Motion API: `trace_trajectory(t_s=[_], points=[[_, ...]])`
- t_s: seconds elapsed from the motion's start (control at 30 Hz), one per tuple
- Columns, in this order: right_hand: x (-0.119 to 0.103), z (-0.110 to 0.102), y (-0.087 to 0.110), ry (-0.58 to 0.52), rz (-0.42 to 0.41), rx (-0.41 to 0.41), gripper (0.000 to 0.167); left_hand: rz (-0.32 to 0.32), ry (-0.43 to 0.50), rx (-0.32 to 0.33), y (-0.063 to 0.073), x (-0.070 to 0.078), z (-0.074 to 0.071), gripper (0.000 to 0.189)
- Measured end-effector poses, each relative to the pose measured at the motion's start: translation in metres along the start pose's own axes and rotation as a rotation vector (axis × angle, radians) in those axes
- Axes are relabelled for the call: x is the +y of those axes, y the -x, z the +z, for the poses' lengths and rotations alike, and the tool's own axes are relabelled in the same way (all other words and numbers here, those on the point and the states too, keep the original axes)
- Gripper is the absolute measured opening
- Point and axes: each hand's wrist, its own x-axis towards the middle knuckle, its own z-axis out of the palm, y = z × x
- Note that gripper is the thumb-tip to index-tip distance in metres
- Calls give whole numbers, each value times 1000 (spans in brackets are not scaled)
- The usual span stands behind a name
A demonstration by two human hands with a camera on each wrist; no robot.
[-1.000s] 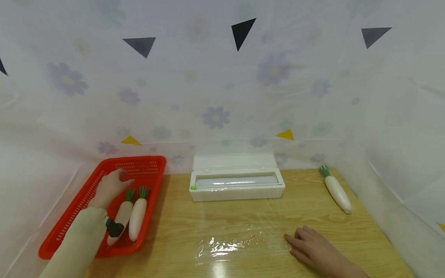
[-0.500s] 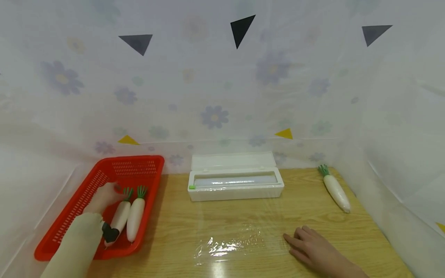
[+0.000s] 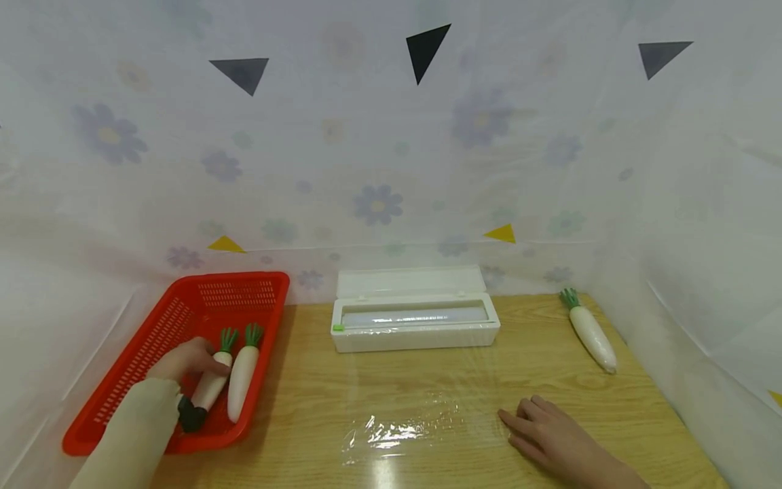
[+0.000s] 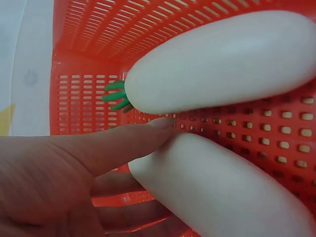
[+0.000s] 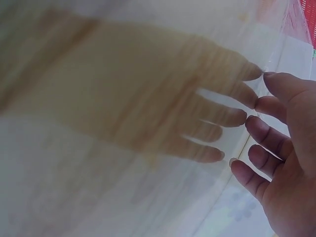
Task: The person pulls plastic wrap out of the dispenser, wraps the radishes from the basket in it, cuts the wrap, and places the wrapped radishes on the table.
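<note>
- Far left: red basket [image 3: 238, 295] with slotted walls, on the wood-grain table [image 3: 660, 435].
- Pale sleeve [image 3: 128, 435] reaches in over the basket's near left part; dark wrist device [image 3: 191, 414] at the cuff, hiding part of a radish's lower end.
- Left hand [image 3: 186, 358] inside the basket. Thumb to one side of a white radish, fingers curled round the other, gap only as wide as the radish's upper end. Grip sits just below the leaves.
- Held radish [image 3: 210, 387] lies in the basket, green top pointing away from the person.
- Second radish [image 3: 242, 384] close by on its right, along the basket's right wall, green top likewise away; the hand does not hold this one.
- Centre: white box [image 3: 415, 339] at the table's back, lid [image 3: 409, 282] tipped back, pale roll [image 3: 415, 316] inside, small green piece [image 3: 338, 328] at its left end.
- Clear film [image 3: 391, 435] spread on the table before the box, glare and creases at the near part.
- Right hand [image 3: 550, 435] low on the table, by the film's right side. Fingers extended, a little bent and slightly parted, holding nothing; cannot tell whether the tips press film or wood.
- Far right: third radish [image 3: 592, 336] lying near the table edge, leaves toward the back.
</note>
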Motion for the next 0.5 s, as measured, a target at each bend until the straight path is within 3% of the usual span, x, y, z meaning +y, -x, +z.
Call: trace_trajectory(t_s=[0.17, 0.33, 0.5], points=[[1, 1, 0, -13, 7, -1, 37, -54, 39, -13, 9, 5, 2, 62], [2, 1, 1, -6, 11, -11, 37, -45, 113, 33, 18, 7, 4, 43], [3, 0, 3, 1, 4, -20, 37, -19, 75, 65, 23, 10, 7, 37]])
